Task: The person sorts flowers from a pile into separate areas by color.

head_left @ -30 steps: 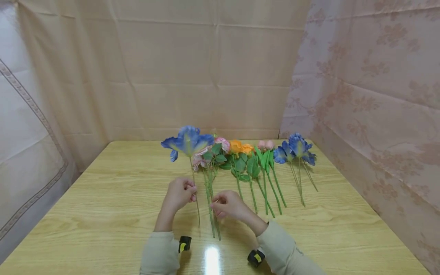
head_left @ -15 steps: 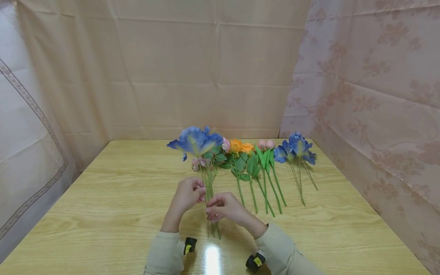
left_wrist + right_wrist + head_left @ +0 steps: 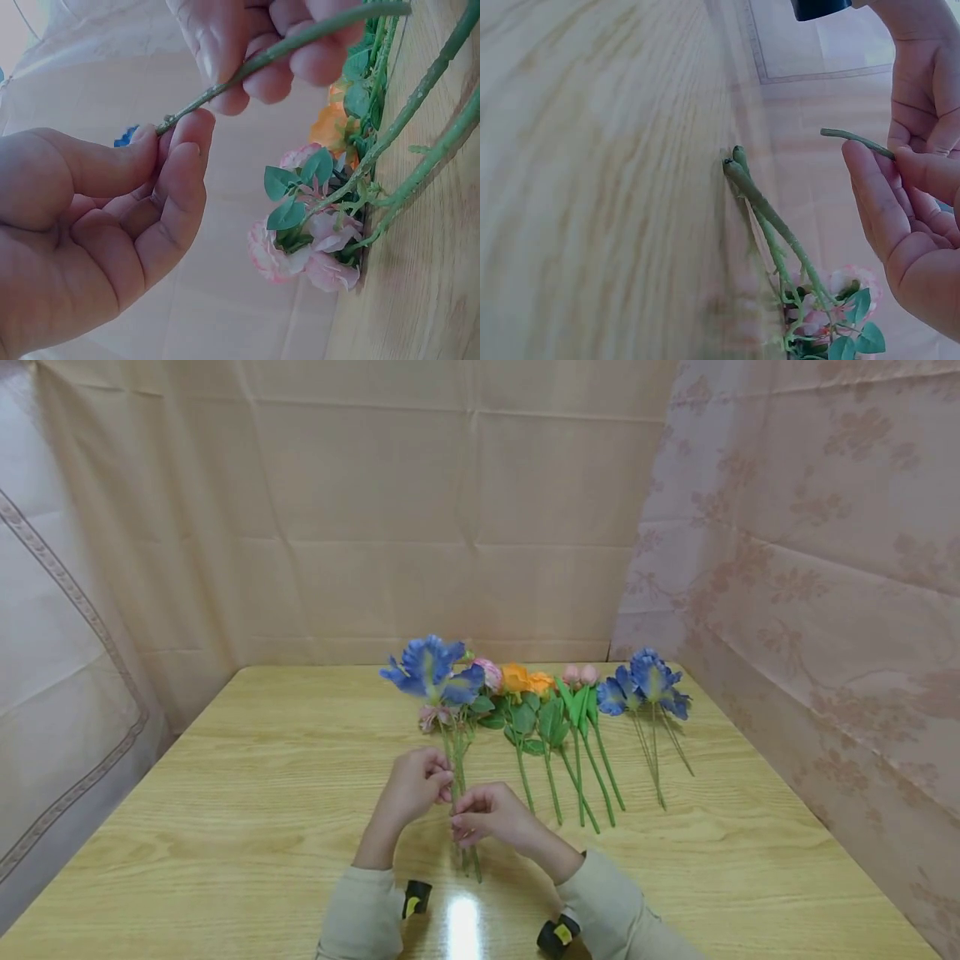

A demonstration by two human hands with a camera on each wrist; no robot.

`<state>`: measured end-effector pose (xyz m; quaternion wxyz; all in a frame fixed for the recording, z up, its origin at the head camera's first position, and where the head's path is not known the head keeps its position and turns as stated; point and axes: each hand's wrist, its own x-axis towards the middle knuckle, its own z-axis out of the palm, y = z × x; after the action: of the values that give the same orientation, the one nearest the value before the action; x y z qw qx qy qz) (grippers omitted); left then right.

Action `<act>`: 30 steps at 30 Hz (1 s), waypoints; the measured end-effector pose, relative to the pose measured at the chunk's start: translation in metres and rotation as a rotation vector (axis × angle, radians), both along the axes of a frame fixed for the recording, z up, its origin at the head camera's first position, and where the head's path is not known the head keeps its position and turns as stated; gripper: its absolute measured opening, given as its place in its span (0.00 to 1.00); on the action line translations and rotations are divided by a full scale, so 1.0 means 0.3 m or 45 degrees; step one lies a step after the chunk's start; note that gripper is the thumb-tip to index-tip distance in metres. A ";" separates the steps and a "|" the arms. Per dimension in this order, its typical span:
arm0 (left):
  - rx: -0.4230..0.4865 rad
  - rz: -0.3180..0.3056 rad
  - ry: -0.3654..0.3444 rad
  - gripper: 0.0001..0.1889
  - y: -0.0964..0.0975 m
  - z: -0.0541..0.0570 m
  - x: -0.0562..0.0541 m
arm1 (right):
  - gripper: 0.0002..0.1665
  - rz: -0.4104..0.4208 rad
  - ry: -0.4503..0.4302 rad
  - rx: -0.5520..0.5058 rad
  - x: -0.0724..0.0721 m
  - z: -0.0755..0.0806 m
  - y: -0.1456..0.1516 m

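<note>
An artificial blue iris (image 3: 427,672) with a long thin stem leans up over the table in the head view. My left hand (image 3: 415,787) pinches that stem about midway between thumb and fingertips. Lower down, the thumb and fingers of my right hand (image 3: 491,814) pinch the same stem, its green end (image 3: 847,136) sticking out past them in the right wrist view. Only a bit of blue petal (image 3: 126,137) shows behind the left hand. Beneath and behind the iris, pink flowers (image 3: 311,247) lie on the table, their green stems (image 3: 420,97) apart from both hands.
Right of the hands, orange flowers (image 3: 517,678), pink tulips (image 3: 588,676) and more blue irises (image 3: 654,681) lie in a row on the wooden table (image 3: 225,793). A beige curtain (image 3: 360,510) hangs behind it, a patterned one (image 3: 817,577) at the right.
My left hand has carried the iris to the right, over the pink flowers, and its head has turned. My right hand has shifted slightly left and now holds the lower stem.
</note>
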<state>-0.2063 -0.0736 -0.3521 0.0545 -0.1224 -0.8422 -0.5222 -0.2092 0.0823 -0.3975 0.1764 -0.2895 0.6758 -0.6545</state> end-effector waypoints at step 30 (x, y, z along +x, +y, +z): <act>-0.093 -0.265 -0.008 0.07 -0.017 -0.014 0.003 | 0.08 -0.820 0.102 0.674 -0.226 0.092 0.437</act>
<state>-0.2053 -0.0787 -0.3562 -0.0074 -0.2094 -0.8436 -0.4944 -0.2770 0.2134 -0.3698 0.0045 -0.0333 0.8831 -0.4679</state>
